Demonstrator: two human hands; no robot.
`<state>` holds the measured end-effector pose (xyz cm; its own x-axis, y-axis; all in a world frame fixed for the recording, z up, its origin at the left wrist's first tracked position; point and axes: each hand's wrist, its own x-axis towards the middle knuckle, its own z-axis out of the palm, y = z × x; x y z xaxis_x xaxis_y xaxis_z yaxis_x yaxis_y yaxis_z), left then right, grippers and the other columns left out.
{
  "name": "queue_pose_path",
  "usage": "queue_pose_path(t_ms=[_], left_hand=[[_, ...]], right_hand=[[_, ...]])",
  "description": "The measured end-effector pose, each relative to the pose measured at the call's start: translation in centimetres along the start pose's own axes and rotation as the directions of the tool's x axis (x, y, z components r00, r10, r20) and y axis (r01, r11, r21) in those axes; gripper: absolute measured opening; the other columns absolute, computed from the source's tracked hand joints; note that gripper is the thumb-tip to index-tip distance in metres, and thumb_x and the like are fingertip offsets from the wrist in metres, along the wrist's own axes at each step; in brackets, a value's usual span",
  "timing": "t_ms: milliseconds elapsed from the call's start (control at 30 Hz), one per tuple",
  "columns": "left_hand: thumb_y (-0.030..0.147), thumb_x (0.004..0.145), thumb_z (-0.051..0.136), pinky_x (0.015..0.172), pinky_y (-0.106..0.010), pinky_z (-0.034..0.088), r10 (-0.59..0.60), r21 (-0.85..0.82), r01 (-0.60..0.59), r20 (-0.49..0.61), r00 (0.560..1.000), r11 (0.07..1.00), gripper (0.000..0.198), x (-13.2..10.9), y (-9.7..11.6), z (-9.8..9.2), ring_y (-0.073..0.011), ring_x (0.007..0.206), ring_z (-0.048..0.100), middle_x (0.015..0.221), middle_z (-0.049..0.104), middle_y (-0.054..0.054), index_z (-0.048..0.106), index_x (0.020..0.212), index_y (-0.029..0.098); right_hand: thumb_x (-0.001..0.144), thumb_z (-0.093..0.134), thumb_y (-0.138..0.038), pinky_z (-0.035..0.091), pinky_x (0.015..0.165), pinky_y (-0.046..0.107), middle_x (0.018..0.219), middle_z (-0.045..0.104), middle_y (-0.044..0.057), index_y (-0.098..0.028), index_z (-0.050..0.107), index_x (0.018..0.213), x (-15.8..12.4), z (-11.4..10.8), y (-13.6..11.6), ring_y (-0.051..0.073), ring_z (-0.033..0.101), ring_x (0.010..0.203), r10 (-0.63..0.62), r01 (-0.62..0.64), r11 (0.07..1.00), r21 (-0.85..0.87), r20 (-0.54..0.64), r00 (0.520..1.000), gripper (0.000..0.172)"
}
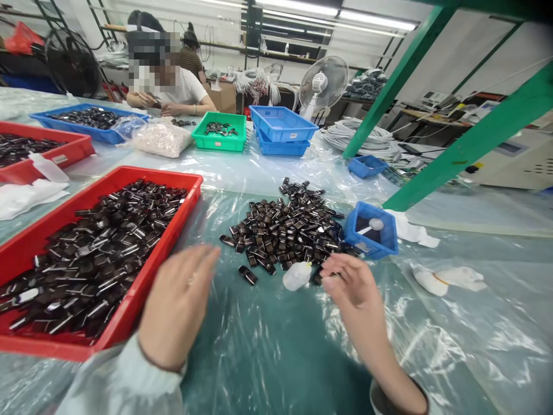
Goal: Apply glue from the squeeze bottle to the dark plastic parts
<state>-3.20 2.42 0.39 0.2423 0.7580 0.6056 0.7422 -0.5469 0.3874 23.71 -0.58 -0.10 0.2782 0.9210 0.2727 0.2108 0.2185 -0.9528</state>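
My left hand [179, 305] is over the table beside the right rim of a red tray [184, 216]. Its fingers stretch forward side by side, and no object shows in it; its palm faces away from view. The tray holds a heap of small dark, glossy plastic pieces [108, 248]. At the near right of a loose pile of similar pieces [285, 230], my right hand [354, 288] is held with fingers loosely bent and apart, nothing visible between them. Close to its fingertips lies a small translucent squeeze bottle [297, 276]. One dark piece [247, 275] lies apart in front of the pile.
A small blue bin [353, 235] holding a white spoon [375, 225] stands right of the pile. White cloths [447, 279] lie farther right. Green posts [415, 178] rise behind. Across the table are a green tray [219, 144], stacked blue trays [283, 132] and a seated person [190, 89].
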Motion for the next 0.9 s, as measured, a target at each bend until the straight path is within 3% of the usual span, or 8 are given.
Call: queue_pose_path(t_ms=[67, 100, 167, 267, 400, 500, 733, 900], left_hand=[[0.032, 0.095, 0.041, 0.073, -0.044, 0.046, -0.039, 0.157, 0.006, 0.209, 0.977, 0.988, 0.034, -0.7, 0.7, 2.6, -0.0300, 0.082, 0.060, 0.090, 0.065, -0.014, 0.061, 0.110, 0.010], [0.039, 0.095, 0.038, 0.070, -0.043, 0.047, -0.086, 0.182, 0.033, 0.288, 0.954, 0.983, 0.038, -0.9, 1.0, 3.6, -0.0293, 0.078, 0.060, 0.086, 0.064, -0.013, 0.060, 0.107, 0.009], [0.047, 0.093, 0.039, 0.071, -0.045, 0.046, -0.151, 0.187, 0.090, 0.340, 0.928, 0.978, 0.044, -0.9, 1.4, 5.2, -0.0310, 0.079, 0.059, 0.085, 0.062, -0.014, 0.059, 0.102, 0.008], [0.047, 0.091, 0.043, 0.074, -0.051, 0.045, -0.190, 0.116, 0.159, 0.347, 0.918, 0.980, 0.041, -0.1, 1.4, 6.3, -0.0349, 0.085, 0.056, 0.089, 0.060, -0.016, 0.057, 0.096, 0.009], [0.030, 0.091, 0.050, 0.081, -0.042, 0.047, -0.192, -0.131, 0.260, 0.390, 0.901, 0.957, 0.015, 0.6, 1.5, 6.4, -0.0268, 0.092, 0.057, 0.097, 0.061, -0.010, 0.051, 0.098, 0.017], [0.025, 0.092, 0.045, 0.081, -0.032, 0.049, -0.201, -0.319, 0.357, 0.431, 0.880, 0.878, 0.005, 0.4, 1.8, 6.0, -0.0184, 0.090, 0.061, 0.096, 0.064, -0.004, 0.046, 0.096, 0.021], [0.038, 0.091, 0.047, 0.073, -0.030, 0.048, -0.247, -0.446, 0.539, 0.560, 0.791, 0.715, 0.024, 0.0, 2.3, 5.0, -0.0182, 0.079, 0.061, 0.087, 0.065, -0.005, 0.058, 0.098, 0.018], [0.034, 0.097, 0.025, 0.072, -0.025, 0.047, -0.212, -0.472, 0.543, 0.586, 0.782, 0.695, 0.032, 0.0, 3.1, 4.7, -0.0137, 0.075, 0.059, 0.081, 0.060, -0.002, 0.052, 0.090, 0.018]], right_hand=[[0.081, 0.066, -0.031, 0.047, 0.080, 0.035, 0.113, 0.058, 0.008, -0.026, 0.046, 0.115, 0.0, 0.5, 0.8, 0.021, 0.056, 0.098, 0.027, -0.014, 0.994, -0.110, 0.124, 0.992, 0.040], [0.081, 0.065, -0.030, 0.046, 0.085, 0.038, 0.121, 0.056, 0.009, -0.026, 0.042, 0.119, -0.1, 0.8, 1.1, 0.022, 0.055, 0.104, 0.060, -0.030, 0.987, -0.159, 0.186, 0.981, 0.045], [0.082, 0.063, -0.030, 0.044, 0.091, 0.041, 0.127, 0.055, 0.010, -0.026, 0.039, 0.121, -0.3, 1.4, 1.7, 0.023, 0.055, 0.109, 0.123, -0.062, 0.973, -0.224, 0.269, 0.955, 0.047], [0.085, 0.059, -0.031, 0.045, 0.090, 0.040, 0.120, 0.061, 0.009, -0.025, 0.044, 0.112, -0.4, 1.8, 2.1, 0.024, 0.057, 0.108, 0.159, -0.082, 0.964, -0.254, 0.300, 0.941, 0.032], [0.086, 0.057, -0.030, 0.047, 0.087, 0.039, 0.111, 0.065, 0.009, -0.024, 0.050, 0.103, -0.1, 1.7, 2.1, 0.025, 0.060, 0.104, 0.153, -0.076, 0.963, -0.260, 0.288, 0.945, 0.020], [0.085, 0.059, -0.030, 0.047, 0.087, 0.038, 0.107, 0.066, 0.007, -0.024, 0.050, 0.101, -0.1, 1.7, 2.0, 0.024, 0.060, 0.102, 0.149, -0.074, 0.963, -0.260, 0.282, 0.948, 0.019], [0.084, 0.059, -0.035, 0.048, 0.083, 0.037, 0.099, 0.063, 0.007, -0.023, 0.050, 0.109, -0.5, 1.5, 1.7, 0.025, 0.060, 0.097, 0.166, -0.096, 0.957, -0.273, 0.246, 0.955, 0.029], [0.086, 0.056, -0.040, 0.052, 0.068, 0.029, 0.101, 0.064, 0.006, -0.025, 0.050, 0.113, -1.1, 1.3, 1.0, 0.023, 0.061, 0.095, 0.265, -0.221, 0.960, -0.171, 0.303, 0.916, 0.031]])
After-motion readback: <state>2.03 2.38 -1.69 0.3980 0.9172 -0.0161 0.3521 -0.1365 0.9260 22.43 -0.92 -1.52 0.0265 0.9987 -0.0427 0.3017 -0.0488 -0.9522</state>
